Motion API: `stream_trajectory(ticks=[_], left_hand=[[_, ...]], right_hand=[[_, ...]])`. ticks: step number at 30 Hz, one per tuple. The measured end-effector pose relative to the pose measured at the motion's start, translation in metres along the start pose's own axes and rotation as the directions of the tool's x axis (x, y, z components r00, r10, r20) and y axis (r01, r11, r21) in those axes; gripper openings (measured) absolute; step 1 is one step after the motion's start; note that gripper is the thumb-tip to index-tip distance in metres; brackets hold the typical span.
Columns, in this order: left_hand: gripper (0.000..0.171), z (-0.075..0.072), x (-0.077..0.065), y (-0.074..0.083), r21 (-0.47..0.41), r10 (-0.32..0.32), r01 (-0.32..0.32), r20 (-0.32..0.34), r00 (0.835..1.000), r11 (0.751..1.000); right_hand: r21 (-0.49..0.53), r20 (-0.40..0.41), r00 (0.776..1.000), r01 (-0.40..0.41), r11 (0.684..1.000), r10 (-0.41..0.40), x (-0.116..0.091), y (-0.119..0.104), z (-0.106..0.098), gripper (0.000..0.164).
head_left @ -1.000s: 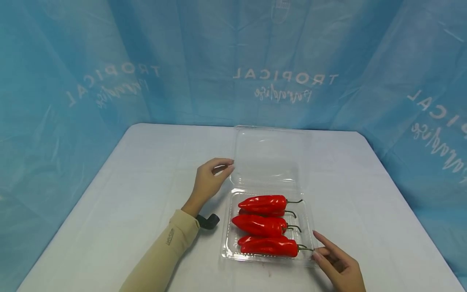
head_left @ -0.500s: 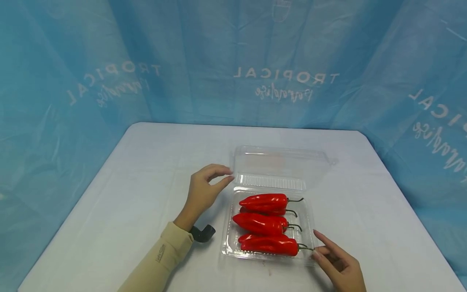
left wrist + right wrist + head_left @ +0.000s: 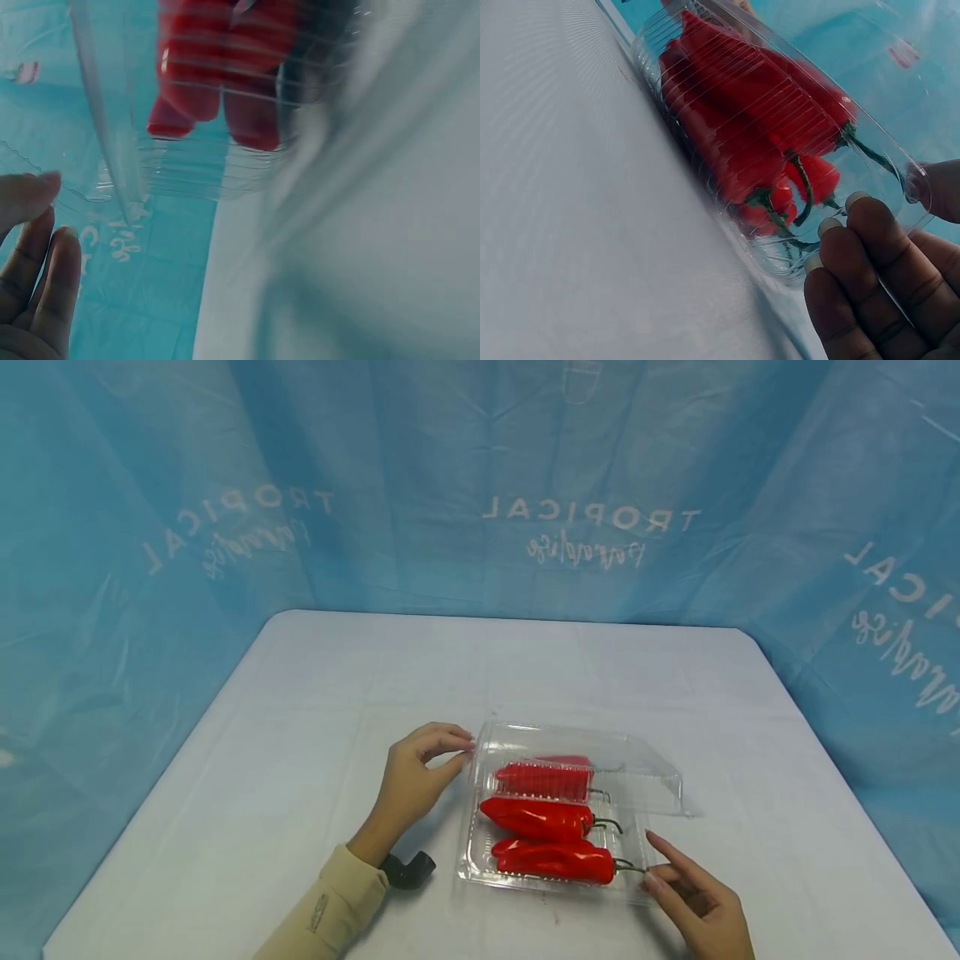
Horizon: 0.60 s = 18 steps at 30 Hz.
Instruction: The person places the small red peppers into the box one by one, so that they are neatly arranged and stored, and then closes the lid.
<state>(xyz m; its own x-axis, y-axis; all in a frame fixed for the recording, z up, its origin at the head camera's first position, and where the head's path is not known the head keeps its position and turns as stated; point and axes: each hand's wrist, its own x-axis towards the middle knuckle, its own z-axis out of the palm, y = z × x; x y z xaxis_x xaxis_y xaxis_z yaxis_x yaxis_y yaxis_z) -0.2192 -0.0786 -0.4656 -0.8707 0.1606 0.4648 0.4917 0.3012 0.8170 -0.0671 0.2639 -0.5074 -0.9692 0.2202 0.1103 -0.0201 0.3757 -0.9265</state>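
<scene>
A clear plastic clamshell box (image 3: 480, 878) holds several red peppers (image 3: 536, 818) with green stems, lying crosswise. Its hinged lid (image 3: 630, 752) stands tilted over the far part of the box, covering the farthest peppers, while the nearer ones show uncovered. My left hand (image 3: 420, 774) pinches the lid's left edge between thumb and fingers. At the near right corner, my right hand (image 3: 701, 902) holds the box's rim. The right wrist view shows the thumb (image 3: 939, 189) at the clear wall and the other fingers (image 3: 870, 259) by the box's corner, close to the stems.
A white-covered table (image 3: 300, 735) lies under the box. Blue printed sheeting (image 3: 420, 485) hangs at the back and both sides. A black curved piece (image 3: 408, 870) sits at the left wrist, beside the beige sleeve (image 3: 337, 902).
The lid has swung from standing up behind the box toward me and down over the far peppers. My left hand has come nearer with it; the right hand has stayed put.
</scene>
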Motion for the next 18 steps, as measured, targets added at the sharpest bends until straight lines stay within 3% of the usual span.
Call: stream_trajectory(ticks=[4,6,8,12,14,18], left_hand=[[0.018,0.0,-0.005,-0.003,-0.02,0.006,-0.006,0.014,1.0,1.0],[0.02,0.0,-0.007,-0.004,-0.015,0.004,-0.004,0.018,1.0,1.0],[0.022,0.0,-0.009,-0.005,-0.007,-0.004,0.004,0.024,1.0,1.0],[0.026,0.0,-0.015,-0.006,-0.001,-0.028,0.028,0.031,0.999,1.0],[0.026,-0.001,-0.018,-0.006,0.002,-0.036,0.036,0.037,0.999,0.999],[0.026,-0.003,-0.024,-0.007,0.018,-0.027,0.026,0.051,0.998,0.999]], right_hand=[[0.056,-0.007,0.999,0.032,0.998,-0.032,0.0,0.003,-0.001,0.039],[0.142,0.012,0.997,0.076,0.987,-0.078,0.0,0.006,-0.002,0.033],[0.258,0.051,0.988,0.128,0.958,-0.146,0.001,0.009,-0.005,0.028],[0.422,0.156,0.944,0.201,0.884,-0.289,0.002,0.013,-0.01,0.043],[0.434,0.168,0.938,0.207,0.877,-0.304,0.002,0.012,-0.011,0.048],[0.375,0.106,0.969,0.167,0.912,-0.221,0.0,0.009,-0.007,0.04]])
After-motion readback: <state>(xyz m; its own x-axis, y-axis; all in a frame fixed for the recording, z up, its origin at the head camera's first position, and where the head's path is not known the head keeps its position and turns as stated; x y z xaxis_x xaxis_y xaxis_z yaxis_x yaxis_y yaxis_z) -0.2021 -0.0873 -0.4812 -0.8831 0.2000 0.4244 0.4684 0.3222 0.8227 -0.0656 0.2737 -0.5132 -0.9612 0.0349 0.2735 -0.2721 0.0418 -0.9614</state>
